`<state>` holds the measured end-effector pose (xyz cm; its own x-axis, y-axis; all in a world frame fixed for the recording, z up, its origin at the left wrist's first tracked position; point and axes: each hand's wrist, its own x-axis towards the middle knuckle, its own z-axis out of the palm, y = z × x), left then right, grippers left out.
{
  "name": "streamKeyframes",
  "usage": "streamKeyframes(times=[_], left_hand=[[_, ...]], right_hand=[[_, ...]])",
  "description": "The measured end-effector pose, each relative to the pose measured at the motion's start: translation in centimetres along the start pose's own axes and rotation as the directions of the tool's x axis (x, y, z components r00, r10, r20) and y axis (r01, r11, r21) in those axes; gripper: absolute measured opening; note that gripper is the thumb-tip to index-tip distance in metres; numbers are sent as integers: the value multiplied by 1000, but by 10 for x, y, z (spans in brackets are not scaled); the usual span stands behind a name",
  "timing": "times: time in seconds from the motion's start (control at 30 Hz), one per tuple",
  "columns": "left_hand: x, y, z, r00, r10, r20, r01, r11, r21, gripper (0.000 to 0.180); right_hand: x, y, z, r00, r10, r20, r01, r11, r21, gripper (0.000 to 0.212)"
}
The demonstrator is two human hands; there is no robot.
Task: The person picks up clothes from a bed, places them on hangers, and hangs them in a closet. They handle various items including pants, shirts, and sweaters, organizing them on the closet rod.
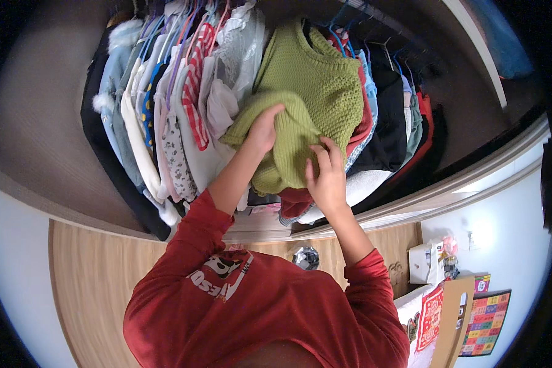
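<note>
A green knitted sweater (313, 80) hangs among the clothes on the wardrobe rail, its neckline up near the blue hangers. My left hand (265, 130) is closed on a ribbed part of the sweater, thumb and fingers pinching the fold; the cloth around it is slightly blurred. My right hand (328, 175) lies against the sweater's lower right part with its fingers bent and a little spread, partly on the knit. Whether those fingers grip the cloth is hard to make out. Both forearms come up from red sleeves.
Left of the sweater hang many garments, among them a red-and-white checked one (193, 98) and a black one (98, 116). A black garment (383, 116) hangs to the right. The wardrobe's edge (460, 190) curves below. Wooden floor (98, 288) and a cardboard box (452, 319) lie lower.
</note>
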<state>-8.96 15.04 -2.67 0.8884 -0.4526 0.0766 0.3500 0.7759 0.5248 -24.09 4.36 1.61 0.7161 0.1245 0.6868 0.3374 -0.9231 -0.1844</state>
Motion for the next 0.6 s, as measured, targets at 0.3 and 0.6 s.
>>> streamKeyframes(times=[0.3, 0.6], left_hand=[[96, 60, 47, 996, -76, -53, 90, 934, 346, 25], [144, 64, 6, 949, -294, -110, 310, 934, 179, 29]], right_hand=[[-15, 24, -2, 968, 227, 107, -214, 970, -118, 35], [-16, 26, -17, 981, 86, 171, -76, 995, -67, 15]])
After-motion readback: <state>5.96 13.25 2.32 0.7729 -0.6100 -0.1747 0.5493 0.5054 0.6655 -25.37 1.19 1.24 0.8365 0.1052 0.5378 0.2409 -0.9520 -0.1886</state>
